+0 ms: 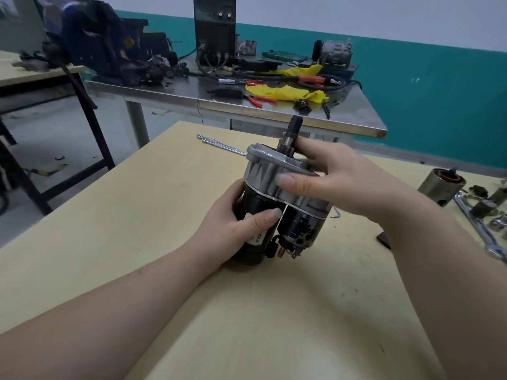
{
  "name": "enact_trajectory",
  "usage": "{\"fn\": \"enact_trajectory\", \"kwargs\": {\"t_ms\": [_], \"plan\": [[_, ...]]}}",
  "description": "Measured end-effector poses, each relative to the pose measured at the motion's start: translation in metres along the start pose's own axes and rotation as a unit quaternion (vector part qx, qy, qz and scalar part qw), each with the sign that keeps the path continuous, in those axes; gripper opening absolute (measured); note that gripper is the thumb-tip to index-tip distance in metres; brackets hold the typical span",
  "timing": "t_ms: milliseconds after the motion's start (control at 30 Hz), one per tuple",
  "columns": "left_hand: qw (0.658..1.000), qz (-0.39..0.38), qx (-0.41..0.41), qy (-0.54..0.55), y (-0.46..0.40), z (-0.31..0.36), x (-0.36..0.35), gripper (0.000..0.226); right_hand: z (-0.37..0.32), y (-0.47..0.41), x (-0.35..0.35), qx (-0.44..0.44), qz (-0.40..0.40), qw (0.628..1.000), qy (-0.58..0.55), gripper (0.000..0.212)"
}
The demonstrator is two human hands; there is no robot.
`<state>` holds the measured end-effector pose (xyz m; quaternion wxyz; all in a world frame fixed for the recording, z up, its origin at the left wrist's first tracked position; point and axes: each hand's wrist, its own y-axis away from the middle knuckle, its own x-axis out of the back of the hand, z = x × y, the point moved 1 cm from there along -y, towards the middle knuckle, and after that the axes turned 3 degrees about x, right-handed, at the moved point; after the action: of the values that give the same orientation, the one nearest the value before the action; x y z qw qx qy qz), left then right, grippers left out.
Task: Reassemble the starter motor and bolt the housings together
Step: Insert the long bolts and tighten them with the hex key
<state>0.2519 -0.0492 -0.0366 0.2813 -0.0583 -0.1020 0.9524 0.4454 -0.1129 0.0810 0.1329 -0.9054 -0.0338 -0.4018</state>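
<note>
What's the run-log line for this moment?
left hand: grips starter motor body | right hand: holds silver housing | bolts: none visible fitted

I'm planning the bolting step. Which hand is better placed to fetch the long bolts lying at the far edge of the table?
Probably the right hand: it only pinches the silver housing lightly, while the left hand grips the motor body and steadies it. The bolts lie beyond the motor.

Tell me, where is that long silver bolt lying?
The long silver bolt lies on the wooden table's far edge, behind and left of the starter motor.
</note>
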Motion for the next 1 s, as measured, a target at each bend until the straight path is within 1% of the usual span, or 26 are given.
{"fn": "enact_trajectory", "kwargs": {"t_ms": [67,100,167,233,300,367,500,667,800,933,1000], "plan": [[1.0,-0.006,0.007,0.005,-0.001,0.0,0.0,0.057,0.004,0.004,0.006,0.012,0.09,0.993,0.077,0.08],[1.0,-0.008,0.009,0.008,-0.001,-0.001,0.0,0.055,0.004,0.006,0.007,0.03,0.131,0.984,0.116,0.08],[1.0,-0.006,0.011,0.015,-0.003,-0.002,0.001,0.052,0.001,0.011,0.005,0.086,0.169,0.968,0.166,0.063],[1.0,-0.001,0.015,0.021,-0.004,-0.003,0.001,0.052,-0.003,0.012,0.002,0.142,0.176,0.954,0.197,0.043],[1.0,0.002,0.019,0.025,-0.004,-0.004,0.002,0.053,-0.004,0.011,-0.002,0.16,0.176,0.948,0.213,0.028],[0.999,0.006,0.022,0.025,-0.005,-0.003,0.003,0.051,-0.004,0.008,-0.006,0.149,0.176,0.95,0.212,0.022],[1.0,0.0,0.02,0.018,-0.005,-0.004,0.003,0.051,-0.005,0.003,-0.008,0.102,0.157,0.971,0.148,0.013],[1.0,0.007,0.021,0.018,-0.006,-0.007,0.003,0.058,-0.007,0.003,-0.009,0.089,0.193,0.969,0.129,0.014],[1.0,0.012,0.025,0.012,-0.006,-0.007,0.003,0.059,-0.007,0.002,-0.01,0.106,0.199,0.961,0.159,0.015],[0.999,0.022,0.024,0.018,-0.007,-0.008,0.003,0.06,-0.007,-0.001,-0.021,0.134,0.239,0.941,0.2,0.014],[0.999,0.027,0.023,0.014,-0.007,-0.007,0.003,0.062,-0.006,-0.004,-0.028,0.13,0.239,0.944,0.189,0.012]]}}
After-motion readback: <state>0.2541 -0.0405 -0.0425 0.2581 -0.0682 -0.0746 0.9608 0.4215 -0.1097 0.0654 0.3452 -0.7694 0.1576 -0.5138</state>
